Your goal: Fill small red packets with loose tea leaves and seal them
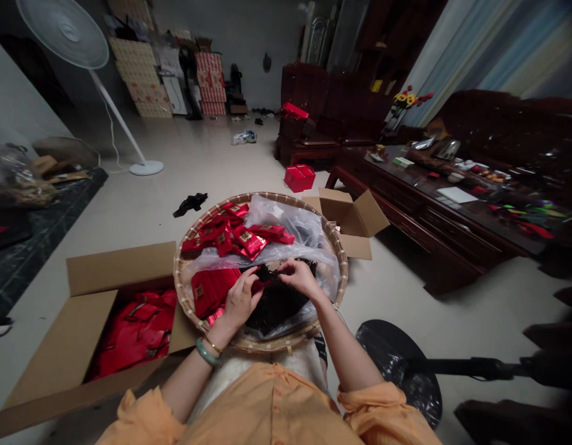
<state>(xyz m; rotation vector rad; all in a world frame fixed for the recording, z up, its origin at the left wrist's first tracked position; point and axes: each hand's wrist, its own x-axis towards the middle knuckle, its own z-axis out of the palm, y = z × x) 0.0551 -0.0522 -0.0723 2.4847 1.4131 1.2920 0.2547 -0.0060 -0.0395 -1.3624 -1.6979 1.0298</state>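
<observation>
On my lap rests a round woven bamboo tray [178, 272] lined with clear plastic [286, 213]. My left hand [240, 301] is closed over the middle of the tray, with the red edge of a small packet showing at its fingertips. My right hand [299, 276] is pinched beside it, close to dark, crinkly dried pieces; what lies between its fingertips is too small to make out. Beneath both hands is a heap of black dried pieces [272, 309]. A stack of flat red packets [212, 290] lies left of my left hand. Plumper red packets [249, 240] are piled at the far side.
An open carton [91, 334] of red packets stands at the left, another open carton [355, 216] behind the tray at the right. A red box [299, 177], a white fan [147, 167], a dark wooden table [434, 204] and a black round base [397, 371] surround me.
</observation>
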